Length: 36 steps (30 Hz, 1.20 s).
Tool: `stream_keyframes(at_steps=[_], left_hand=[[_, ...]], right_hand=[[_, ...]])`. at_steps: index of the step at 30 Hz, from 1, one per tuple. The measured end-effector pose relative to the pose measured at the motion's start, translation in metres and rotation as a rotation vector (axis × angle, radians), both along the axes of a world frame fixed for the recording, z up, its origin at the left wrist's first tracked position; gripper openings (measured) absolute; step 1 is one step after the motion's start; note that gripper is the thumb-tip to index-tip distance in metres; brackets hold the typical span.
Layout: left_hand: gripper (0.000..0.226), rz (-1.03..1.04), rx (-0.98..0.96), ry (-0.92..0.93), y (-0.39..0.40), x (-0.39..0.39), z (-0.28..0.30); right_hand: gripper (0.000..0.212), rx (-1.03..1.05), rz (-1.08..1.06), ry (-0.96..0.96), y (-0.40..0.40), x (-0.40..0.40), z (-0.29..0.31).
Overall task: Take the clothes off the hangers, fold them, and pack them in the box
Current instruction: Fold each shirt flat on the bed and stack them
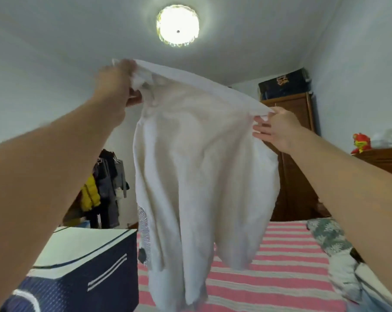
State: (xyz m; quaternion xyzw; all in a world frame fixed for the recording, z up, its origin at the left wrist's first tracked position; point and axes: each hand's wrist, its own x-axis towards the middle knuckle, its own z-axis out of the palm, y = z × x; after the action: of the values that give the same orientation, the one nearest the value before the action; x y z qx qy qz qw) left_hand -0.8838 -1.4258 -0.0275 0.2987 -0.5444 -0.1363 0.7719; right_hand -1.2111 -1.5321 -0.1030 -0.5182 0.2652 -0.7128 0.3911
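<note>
Shirt [197, 167] first: white, held up in the air in front of me over the bed [280, 266], hanging from my two hands with its lower edge dangling just above the pink-and-white striped cover. My left hand [120, 86] is raised higher and has a bunch of the cloth near one top corner gripped, fingers curled round it with the thumb underneath; the hand is blurred, so I cannot tell how each finger lies. My right hand [274, 127] is lower and pinches the other top corner between thumb and forefinger, while its other fingers stick out straight and a little spread against the fabric. The top edge of the shirt runs taut and slanting between the two grips. A dark striped print shows on the shirt's lower left part. The box [82, 262], navy with white stripes and a pale lining, stands open at the lower left, just beside the bed. More clothes [105, 185] hang behind it by the wall, one of them yellow.
</note>
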Motion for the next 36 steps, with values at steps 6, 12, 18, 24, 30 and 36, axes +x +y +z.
stream_keyframes(at_steps=[6,12,18,24,30,36], left_hand=[[0.013,-0.638,0.467,-0.496,0.011,-0.052,-0.1],[0.023,-0.657,0.889,-0.841,-0.01,-0.209,-0.378],[0.047,-0.744,1.137,-0.892,0.011,-0.268,-0.567],[0.072,-0.043,0.855,-1.34,0.024,-0.07,-0.663],[0.115,0.193,0.899,-1.771,0.05,0.067,-0.727],[0.075,0.284,0.749,-1.778,0.047,0.028,-0.711]], right_hand=[[0.023,0.288,-0.027,0.213,-0.038,-0.057,-0.112],[0.042,0.721,0.106,0.002,0.014,-0.121,-0.338],[0.043,1.099,-0.06,0.098,0.11,-0.134,-0.529],[0.076,0.96,-0.332,0.943,0.12,-0.116,-0.591],[0.03,0.675,-0.577,1.661,0.091,-0.092,-0.606],[0.022,0.629,-0.996,1.498,0.043,-0.137,-0.522]])
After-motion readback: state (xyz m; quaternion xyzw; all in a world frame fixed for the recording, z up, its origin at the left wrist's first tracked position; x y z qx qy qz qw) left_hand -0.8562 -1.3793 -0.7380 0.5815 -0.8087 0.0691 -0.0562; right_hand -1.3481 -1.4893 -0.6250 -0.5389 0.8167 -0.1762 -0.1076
